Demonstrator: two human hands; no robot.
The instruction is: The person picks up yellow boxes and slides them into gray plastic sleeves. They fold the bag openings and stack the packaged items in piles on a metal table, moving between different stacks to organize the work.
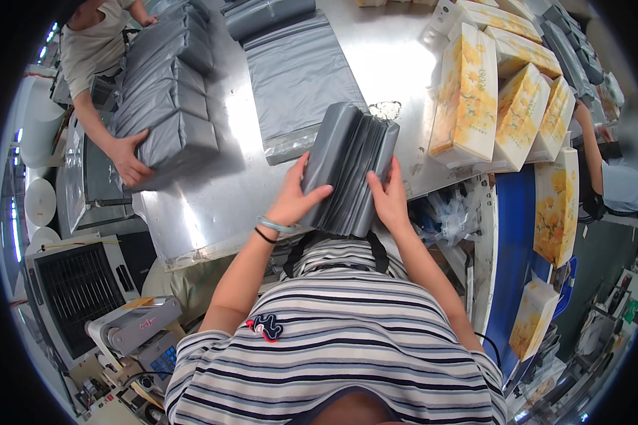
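Between my two hands is a thick stack of folded grey plastic bags (349, 166), held at the near edge of the table. My left hand (295, 198) grips its left side, thumb on top. On the opposite side, my right hand (390, 196) clasps the stack, its thumb against the fanned folds in the middle. Just beyond lies a flat grey plastic sheet or bag (301, 81), partly under a folded grey bundle (271, 15) at the far side. What my fingers do beneath the stack is hidden.
The metal table (191, 219) bears a row of grey wrapped packs (177, 106) at left, where a co-worker's hand (130, 161) rests. Yellow-and-white floral boxes (466, 95) stand at right. Beside the table runs a blue conveyor belt (510, 241) carrying similar boxes. A machine (135, 326) sits lower left.
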